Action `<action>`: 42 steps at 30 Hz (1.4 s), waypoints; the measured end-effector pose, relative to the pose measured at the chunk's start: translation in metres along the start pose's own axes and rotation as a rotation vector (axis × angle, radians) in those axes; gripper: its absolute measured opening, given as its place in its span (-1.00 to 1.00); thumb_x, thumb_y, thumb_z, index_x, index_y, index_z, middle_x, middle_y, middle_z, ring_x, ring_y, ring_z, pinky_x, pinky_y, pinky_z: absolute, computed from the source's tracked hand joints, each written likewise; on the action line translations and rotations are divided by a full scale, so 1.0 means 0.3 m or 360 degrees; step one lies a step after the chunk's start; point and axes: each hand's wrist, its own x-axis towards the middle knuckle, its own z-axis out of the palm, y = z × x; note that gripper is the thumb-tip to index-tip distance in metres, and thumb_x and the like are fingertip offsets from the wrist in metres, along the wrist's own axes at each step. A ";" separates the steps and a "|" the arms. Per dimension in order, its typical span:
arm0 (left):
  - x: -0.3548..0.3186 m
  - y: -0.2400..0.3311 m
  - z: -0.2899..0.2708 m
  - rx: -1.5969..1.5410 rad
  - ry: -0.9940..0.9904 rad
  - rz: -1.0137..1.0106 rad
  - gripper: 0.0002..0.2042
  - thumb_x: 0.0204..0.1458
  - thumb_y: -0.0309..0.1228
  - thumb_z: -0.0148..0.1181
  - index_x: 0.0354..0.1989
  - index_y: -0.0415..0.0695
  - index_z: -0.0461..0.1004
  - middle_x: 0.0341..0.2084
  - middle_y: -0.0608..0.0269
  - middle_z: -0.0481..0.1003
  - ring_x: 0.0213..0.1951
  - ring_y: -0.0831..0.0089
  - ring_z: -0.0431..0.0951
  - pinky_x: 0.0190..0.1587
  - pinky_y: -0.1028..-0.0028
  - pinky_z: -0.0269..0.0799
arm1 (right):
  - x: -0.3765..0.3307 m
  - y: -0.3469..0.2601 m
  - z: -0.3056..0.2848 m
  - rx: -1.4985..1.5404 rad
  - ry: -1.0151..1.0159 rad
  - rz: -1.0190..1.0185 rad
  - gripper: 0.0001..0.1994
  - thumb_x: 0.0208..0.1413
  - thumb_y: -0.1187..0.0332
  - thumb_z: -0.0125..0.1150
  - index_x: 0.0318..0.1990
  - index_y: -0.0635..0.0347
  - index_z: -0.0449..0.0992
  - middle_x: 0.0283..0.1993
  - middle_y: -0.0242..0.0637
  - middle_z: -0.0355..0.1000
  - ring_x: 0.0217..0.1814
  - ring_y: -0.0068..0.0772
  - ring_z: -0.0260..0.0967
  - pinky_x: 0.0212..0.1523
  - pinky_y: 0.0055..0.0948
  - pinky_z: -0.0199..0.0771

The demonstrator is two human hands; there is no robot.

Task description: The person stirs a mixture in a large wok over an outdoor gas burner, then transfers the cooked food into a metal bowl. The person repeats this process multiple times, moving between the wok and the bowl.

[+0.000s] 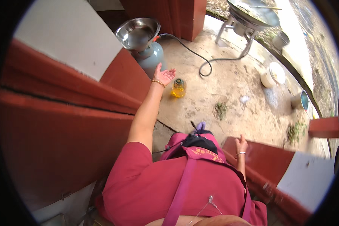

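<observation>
My left hand is stretched forward, palm up and fingers spread, with nothing in it. It is beside a grey-blue gas cylinder that has a shiny steel basin on top. Just right of that hand, a clear bottle of yellow oil with a dark cap stands on the ground. My right hand hangs low at my right side, near a red-painted wall base. Its fingers are loosely bent and a little apart, and I see nothing in them.
A black hose loops over the concrete toward a metal stand bearing a large wok. White bucket, metal pail and grey can stand at the right. Red-and-white walls flank me; green scraps lie ahead.
</observation>
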 end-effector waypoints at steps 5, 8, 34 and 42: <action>0.311 0.251 0.095 -0.0193 0.0188 0.0323 0.01 -0.29 0.02 0.22 0.18 -0.28 -0.31 -0.01 -0.14 0.13 -0.08 0.04 0.29 -0.06 0.18 0.26 | 0.384 -0.161 -0.202 0.0302 0.0070 -0.0071 -0.53 -0.09 0.39 0.07 0.05 0.30 0.25 -0.11 -0.05 0.38 -0.32 -0.44 0.38 -0.31 -0.52 0.37; 0.554 0.460 0.030 -0.0110 -0.0160 0.0469 0.04 -0.40 0.10 0.27 0.16 -0.24 -0.22 0.04 -0.09 0.04 -0.03 0.07 0.25 -0.07 0.18 0.26 | 0.511 -0.145 -0.279 0.0139 -0.0029 0.0142 -0.51 -0.09 0.37 0.07 0.05 0.34 0.23 -0.07 0.03 0.34 -0.27 -0.37 0.38 -0.26 -0.49 0.37; 0.710 -0.288 0.585 0.0915 0.0381 0.0810 -0.73 -0.17 -0.55 0.08 -0.24 -0.38 0.31 -0.31 0.12 0.37 -0.28 0.29 0.42 -0.27 0.22 0.42 | 1.169 0.490 -0.423 0.0428 -0.0196 0.0732 -0.51 -0.11 0.36 0.05 0.03 0.38 0.24 -0.30 -0.10 0.42 -0.34 -0.46 0.37 -0.29 -0.50 0.37; 0.850 -1.157 1.046 0.1383 0.0042 -0.0103 -0.56 -0.16 -0.51 -0.04 -0.01 -0.20 0.13 -0.20 0.09 0.36 -0.23 0.16 0.45 -0.27 0.17 0.44 | 1.416 0.842 -0.803 0.0256 -0.0001 0.0790 -0.54 -0.13 0.28 0.04 -0.01 0.24 0.32 -0.21 -0.02 0.40 -0.17 -0.17 0.38 -0.16 -0.40 0.35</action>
